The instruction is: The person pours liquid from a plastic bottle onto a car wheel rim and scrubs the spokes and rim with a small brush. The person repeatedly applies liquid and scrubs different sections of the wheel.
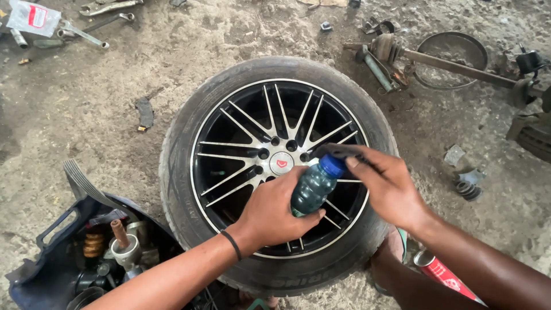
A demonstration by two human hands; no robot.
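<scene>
A car wheel lies flat on the dirt ground, its tyre (183,132) dusty and its black alloy rim (241,132) edged with silver spokes. Over the rim's lower right, my left hand (272,212) grips a small dark green plastic bottle (313,186) with a blue cap, tilted toward the right. My right hand (390,186) presses a dark cloth (338,150) against the bottle's cap. A black band circles my left wrist.
A dark plastic bin (51,258) of car parts and a ribbed belt sits at the lower left. Spanners (86,35) and a plastic bag lie at the top left. A drive shaft (453,66), a metal ring and small parts lie at the upper right. A red can (445,275) rests by my right forearm.
</scene>
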